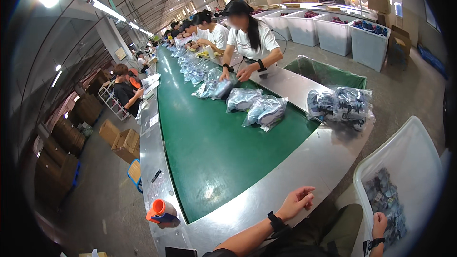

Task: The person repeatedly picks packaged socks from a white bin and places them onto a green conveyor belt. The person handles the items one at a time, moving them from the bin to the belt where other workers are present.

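Observation:
My left hand (296, 202) hovers over the metal border of the conveyor's near end, fingers loosely bent and apart, with nothing in it. Beside the near wall of a large white bin (358, 186), my right hand (379, 224) hangs over the bin's inside; its fingers curl down out of sight. Many small grey-blue pieces (386, 195) lie in that bin, too small to name. Ahead, bags of shoes (266, 112) in clear plastic rest on the green belt (209, 162). More bagged dark shoes (339, 104) sit on the metal edge at right.
Across the belt a co-worker (250, 38) handles a bagged shoe; others line the far side. An orange tape roll or cup-like holder (163, 208) and a black pen-like tool (156, 176) sit on the left border. Bins of shoes (369, 43) and a green-lined bin (328, 74) stand right.

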The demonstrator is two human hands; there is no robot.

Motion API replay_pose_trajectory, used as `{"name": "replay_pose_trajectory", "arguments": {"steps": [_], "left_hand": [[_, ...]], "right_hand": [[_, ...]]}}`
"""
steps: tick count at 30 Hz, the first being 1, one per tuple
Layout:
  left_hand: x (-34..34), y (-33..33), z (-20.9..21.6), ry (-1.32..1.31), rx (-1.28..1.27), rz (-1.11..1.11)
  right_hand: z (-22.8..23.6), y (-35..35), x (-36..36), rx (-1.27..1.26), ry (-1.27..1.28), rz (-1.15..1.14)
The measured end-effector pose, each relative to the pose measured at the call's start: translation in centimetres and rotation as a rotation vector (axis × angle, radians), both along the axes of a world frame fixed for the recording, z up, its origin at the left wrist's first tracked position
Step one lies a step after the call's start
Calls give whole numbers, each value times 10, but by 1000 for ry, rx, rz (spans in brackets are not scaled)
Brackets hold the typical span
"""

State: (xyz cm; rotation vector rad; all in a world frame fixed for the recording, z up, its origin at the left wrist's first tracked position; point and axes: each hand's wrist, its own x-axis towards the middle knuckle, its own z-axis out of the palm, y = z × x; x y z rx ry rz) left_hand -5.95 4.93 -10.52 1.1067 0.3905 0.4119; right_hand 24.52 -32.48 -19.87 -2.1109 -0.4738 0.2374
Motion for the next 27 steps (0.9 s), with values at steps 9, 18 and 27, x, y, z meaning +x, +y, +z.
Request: {"name": "replay_pose_trajectory", "arguments": {"steps": [9,18,27], "left_hand": [[6,3,7,145,312,52],[7,38,32,248,1175,260],[9,55,37,152,1674,80]], "right_hand": [[22,6,-10,-5,-3,10],[22,5,-11,9,-11,4],[29,7,-12,-11,-5,8]]}}
